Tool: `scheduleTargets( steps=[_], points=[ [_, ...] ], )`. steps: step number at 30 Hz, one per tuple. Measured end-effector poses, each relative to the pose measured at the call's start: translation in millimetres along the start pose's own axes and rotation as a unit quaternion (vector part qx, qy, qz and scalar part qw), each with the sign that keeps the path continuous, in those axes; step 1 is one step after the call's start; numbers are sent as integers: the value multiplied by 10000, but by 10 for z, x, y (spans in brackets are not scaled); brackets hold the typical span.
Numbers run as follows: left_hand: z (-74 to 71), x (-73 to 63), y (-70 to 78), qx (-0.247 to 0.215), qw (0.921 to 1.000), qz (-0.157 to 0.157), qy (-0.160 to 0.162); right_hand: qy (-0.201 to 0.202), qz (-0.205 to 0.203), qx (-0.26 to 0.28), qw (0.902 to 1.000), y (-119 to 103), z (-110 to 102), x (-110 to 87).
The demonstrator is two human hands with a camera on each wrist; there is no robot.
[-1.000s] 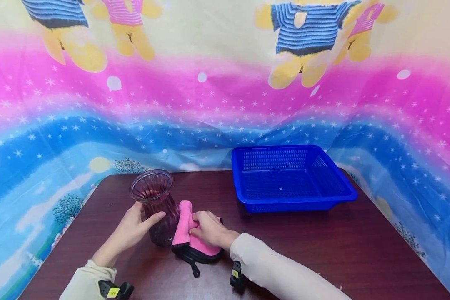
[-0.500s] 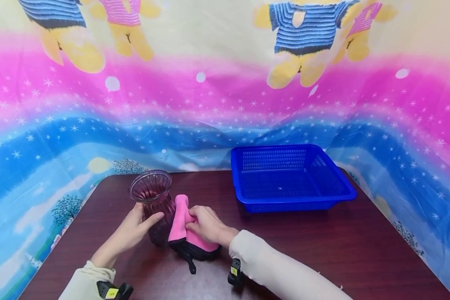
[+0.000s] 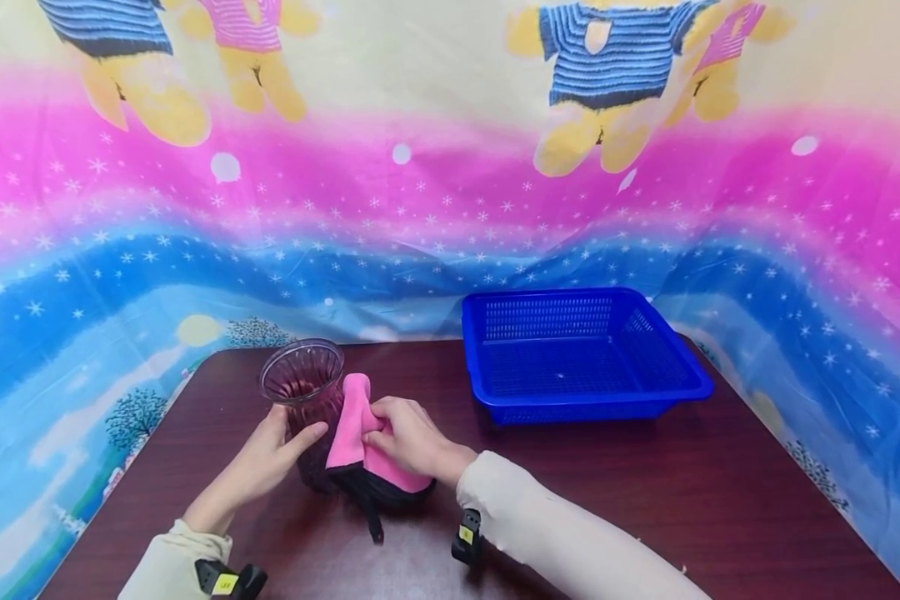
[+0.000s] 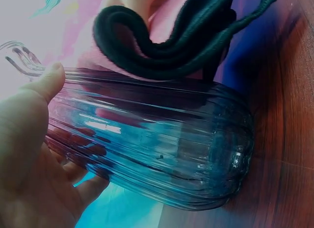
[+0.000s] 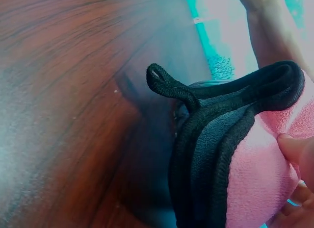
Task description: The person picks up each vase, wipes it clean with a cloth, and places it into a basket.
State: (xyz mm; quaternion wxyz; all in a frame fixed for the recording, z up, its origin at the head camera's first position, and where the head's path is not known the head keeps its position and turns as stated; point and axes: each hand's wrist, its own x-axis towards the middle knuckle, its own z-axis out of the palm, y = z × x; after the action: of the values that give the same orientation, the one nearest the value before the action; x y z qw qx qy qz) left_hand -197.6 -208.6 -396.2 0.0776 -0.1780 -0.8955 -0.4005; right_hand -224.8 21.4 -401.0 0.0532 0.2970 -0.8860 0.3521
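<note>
A clear ribbed glass vase with a flared rim stands at the left of the table. My left hand grips it below the rim, thumb on the near side; through the glass in the left wrist view its fingers show curled round the far side. A folded pink cloth with black edging and a black hanging loop lies against the vase's right side. My right hand pinches the cloth between thumb and fingers. The cloth hides part of the vase's lower body.
At the back right of the dark wooden table sits a blue plastic basket with perforated sides and nothing in it. A printed curtain hangs behind the table and along both sides.
My right hand has moved the cloth a little left and up along the vase, and more of the cloth now overlaps the glass. The left hand and vase have stayed almost still.
</note>
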Motion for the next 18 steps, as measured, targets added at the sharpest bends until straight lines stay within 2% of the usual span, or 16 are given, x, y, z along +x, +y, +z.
scheduleTargets(
  steps=[10,18],
  points=[
    [-3,0,7,-44,10000,60,-49,163,-152,29,9997,-129,-110,55],
    [-3,-20,-8,65,9999,151,-53,297,-166,276,9990,-229,-188,88]
  ],
)
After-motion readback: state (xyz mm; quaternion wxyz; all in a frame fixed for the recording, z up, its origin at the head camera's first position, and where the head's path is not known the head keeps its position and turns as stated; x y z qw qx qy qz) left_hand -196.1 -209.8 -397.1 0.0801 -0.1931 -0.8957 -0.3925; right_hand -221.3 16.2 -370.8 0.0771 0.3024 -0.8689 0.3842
